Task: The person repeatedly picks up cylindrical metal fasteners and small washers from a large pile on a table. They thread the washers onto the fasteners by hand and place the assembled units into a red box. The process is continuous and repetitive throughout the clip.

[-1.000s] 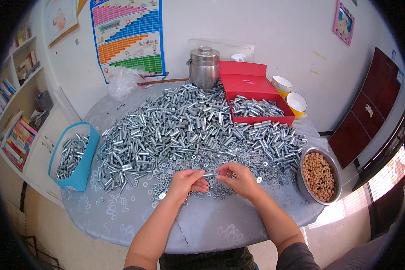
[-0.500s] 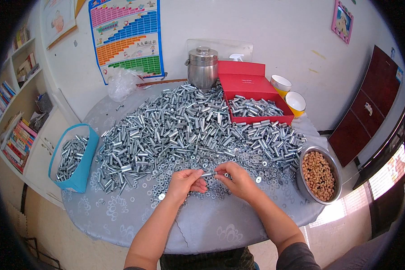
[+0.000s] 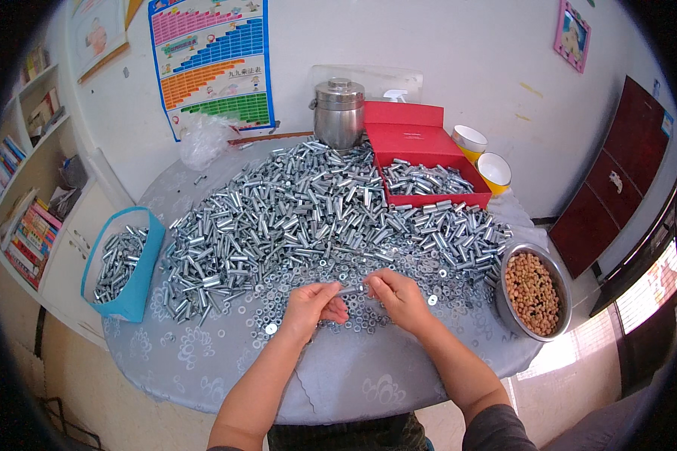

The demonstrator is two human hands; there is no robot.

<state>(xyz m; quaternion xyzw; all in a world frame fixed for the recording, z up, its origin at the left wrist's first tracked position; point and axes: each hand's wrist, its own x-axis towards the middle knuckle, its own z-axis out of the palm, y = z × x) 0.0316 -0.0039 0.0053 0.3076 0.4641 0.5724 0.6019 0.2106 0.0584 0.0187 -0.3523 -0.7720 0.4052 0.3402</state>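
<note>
Between the thumb and fingers of my left hand [image 3: 308, 308] a short silvery expansion bolt [image 3: 350, 291] is held nearly level, pointing right. My right hand [image 3: 400, 302] is closed in a pinch at the bolt's right end. Whatever small part its fingertips hold there is too small to make out. Both hands are above loose washers and nuts [image 3: 361, 319] spread along the front of a big heap of metal expansion bolts [image 3: 278, 207].
A grey patterned cloth [image 3: 203, 376] covers the round table. Bolts also fill a blue box [image 3: 139, 282] at left and a red lidded box [image 3: 436, 201] behind. A metal bowl [image 3: 566, 304] of brown nuggets, a steel pot [image 3: 338, 120] and yellow-white bowls [image 3: 496, 180] stand around.
My right hand has shifted slightly to the right along the bolt's end, its fingers still pinched. My left hand keeps hold of the bolt in nearly the same place.
</note>
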